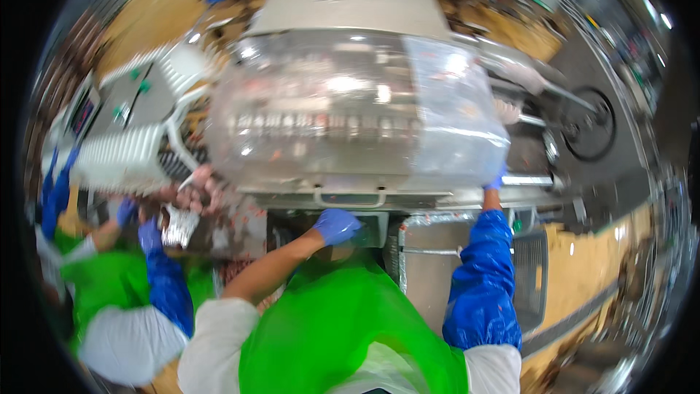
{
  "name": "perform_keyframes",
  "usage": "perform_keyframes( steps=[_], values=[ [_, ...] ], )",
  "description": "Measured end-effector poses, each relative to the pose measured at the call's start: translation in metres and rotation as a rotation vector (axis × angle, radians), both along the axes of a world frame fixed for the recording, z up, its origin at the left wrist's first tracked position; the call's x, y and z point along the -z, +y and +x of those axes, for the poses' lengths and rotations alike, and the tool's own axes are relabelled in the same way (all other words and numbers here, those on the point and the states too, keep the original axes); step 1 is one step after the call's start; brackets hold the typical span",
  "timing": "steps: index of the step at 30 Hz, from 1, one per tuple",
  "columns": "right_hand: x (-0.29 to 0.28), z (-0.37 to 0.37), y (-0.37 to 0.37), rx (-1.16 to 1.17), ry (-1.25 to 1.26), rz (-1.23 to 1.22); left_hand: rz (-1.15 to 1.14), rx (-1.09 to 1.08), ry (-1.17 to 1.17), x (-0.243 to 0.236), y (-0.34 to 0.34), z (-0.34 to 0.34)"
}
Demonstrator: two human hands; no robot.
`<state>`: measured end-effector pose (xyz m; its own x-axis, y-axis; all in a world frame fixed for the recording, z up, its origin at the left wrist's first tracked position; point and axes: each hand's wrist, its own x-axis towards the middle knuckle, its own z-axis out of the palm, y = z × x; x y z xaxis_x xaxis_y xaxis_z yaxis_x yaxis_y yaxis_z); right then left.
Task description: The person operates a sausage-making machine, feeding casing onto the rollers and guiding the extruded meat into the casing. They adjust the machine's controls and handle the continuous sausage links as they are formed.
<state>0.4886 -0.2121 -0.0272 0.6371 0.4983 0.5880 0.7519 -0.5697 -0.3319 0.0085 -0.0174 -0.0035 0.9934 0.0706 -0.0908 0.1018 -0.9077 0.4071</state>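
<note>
A large machine cover (321, 102) of clear plastic, with a bluish translucent sheet (452, 109) at its right end and a white handle (348, 201) along its front, spans the middle before me. My left hand (337, 227), in a purple-blue glove, is curled just below the handle at a dark opening; what it holds, if anything, is hidden. My right hand (494, 181), gloved, with a blue sleeve on the arm, is at the front right corner of the cover, its fingers mostly hidden. Under it stands a steel bin (430, 270).
Pinkish meat pieces (208, 193) lie left of the cover beside a white slatted machine (117, 153). Co-workers in green aprons (109, 277) work at the left, gloved hands (149, 233) near the meat. A black wheel (612, 124) is on the right; a grey crate (532, 277) sits below.
</note>
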Motion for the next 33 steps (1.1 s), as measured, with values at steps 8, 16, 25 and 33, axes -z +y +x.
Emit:
perform_keyframes(
  steps=[8,16,25,33],
  values=[
    [-0.133,-0.086,0.046,0.176,0.468,-0.251,0.033,0.01,0.169,-0.004,0.003,-0.003],
    [-0.114,-0.077,0.046,0.165,0.39,-0.226,0.029,0.015,0.049,0.001,0.002,-0.003],
    [-0.116,-0.079,0.047,0.156,0.436,-0.224,0.012,0.007,0.053,-0.003,0.001,-0.002],
    [-0.12,-0.081,0.046,0.163,0.419,-0.245,-0.001,0.004,0.085,-0.012,-0.001,-0.001]
  ],
)
